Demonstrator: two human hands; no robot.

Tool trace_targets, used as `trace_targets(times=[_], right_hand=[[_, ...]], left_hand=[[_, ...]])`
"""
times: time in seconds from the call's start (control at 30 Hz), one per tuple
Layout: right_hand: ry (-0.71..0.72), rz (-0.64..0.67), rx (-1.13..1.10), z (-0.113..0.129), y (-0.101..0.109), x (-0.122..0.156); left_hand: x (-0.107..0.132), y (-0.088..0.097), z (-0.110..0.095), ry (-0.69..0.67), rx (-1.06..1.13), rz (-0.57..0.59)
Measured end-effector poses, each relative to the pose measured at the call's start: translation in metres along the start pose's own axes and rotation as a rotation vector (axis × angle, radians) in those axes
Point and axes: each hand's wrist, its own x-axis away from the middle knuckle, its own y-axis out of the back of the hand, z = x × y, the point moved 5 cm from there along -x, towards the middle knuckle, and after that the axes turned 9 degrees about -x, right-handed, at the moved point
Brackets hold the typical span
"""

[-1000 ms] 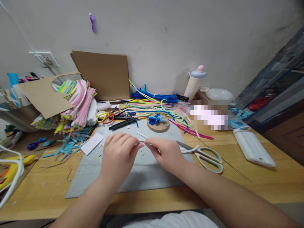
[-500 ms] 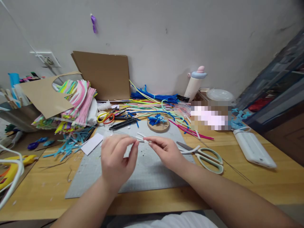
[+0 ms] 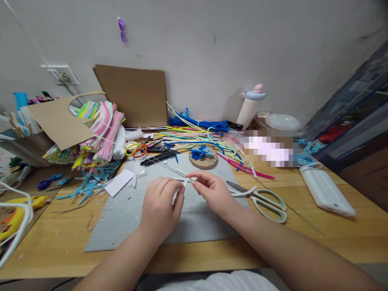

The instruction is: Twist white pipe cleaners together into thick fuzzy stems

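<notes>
Over the grey cutting mat [image 3: 121, 226], my two hands meet at a small white pipe cleaner [image 3: 186, 181]. My left hand [image 3: 160, 204] pinches it between thumb and fingertips. From the right, my right hand [image 3: 212, 193] has thumb and index finger closed on the same piece, where thin wires [image 3: 165, 165] come out and stretch away to the upper left. The fingers partly hide the spot where wire and white piece join. Just behind the hands, a round cardboard disc [image 3: 202, 165] carries a blue pipe-cleaner shape [image 3: 201, 152].
Large scissors [image 3: 268, 205] lie right of the mat beside a white strip. Loose coloured pipe cleaners [image 3: 188, 137] spread along the wall. Bundled ones [image 3: 106, 129], a white card [image 3: 119, 182] and a yellow glue gun [image 3: 18, 210] are left; a white power bank [image 3: 327, 190] is right.
My left hand has moved right and slightly down, closer to my right hand. The thin wires toward the upper left now show more clearly. My right hand has barely moved.
</notes>
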Motion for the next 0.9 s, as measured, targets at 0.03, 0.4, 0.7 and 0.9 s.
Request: trace_targets(times=[0.03,0.4,0.7,0.9], right_hand=[[0.076,-0.010,0.147,0.003,0.001,0.002],[0.631,0.314,1.025,0.019,-0.019,0.027],[0.247,0.083,0.278,0.015,-0.003,0.008],[-0.192,0.100,-0.291,-0.002,-0.003,-0.001]], left_hand=[[-0.001,0.002,-0.002,-0.014,-0.018,0.005],[-0.040,0.009,0.024,0.159,0.028,0.417],[-0.016,0.032,0.002,0.065,-0.010,-0.308],[-0.002,-0.014,0.014,0.232,0.159,0.040]])
